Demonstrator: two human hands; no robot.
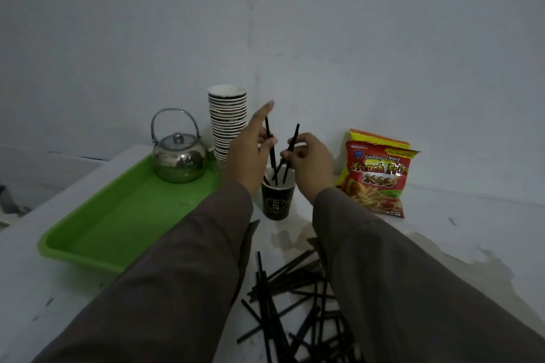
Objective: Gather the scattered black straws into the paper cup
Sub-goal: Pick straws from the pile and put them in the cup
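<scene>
A dark paper cup (pixel 276 200) stands upright on the white table, with a few black straws poking out of it. My left hand (pixel 247 153) hovers above the cup's left side and pinches one black straw (pixel 270 148) whose lower end dips into the cup; its index finger points up. My right hand (pixel 309 165) is above the cup's right side and pinches another black straw (pixel 290 153), also reaching into the cup. A loose pile of several black straws (pixel 295 303) lies on the table near me, partly hidden by my sleeves.
A green tray (pixel 118 227) sits to the left with a steel kettle (pixel 178 156) on its far end. A tall stack of paper cups (pixel 227 121) stands behind the cup. Snack bags (pixel 377 177) lean against the wall at right.
</scene>
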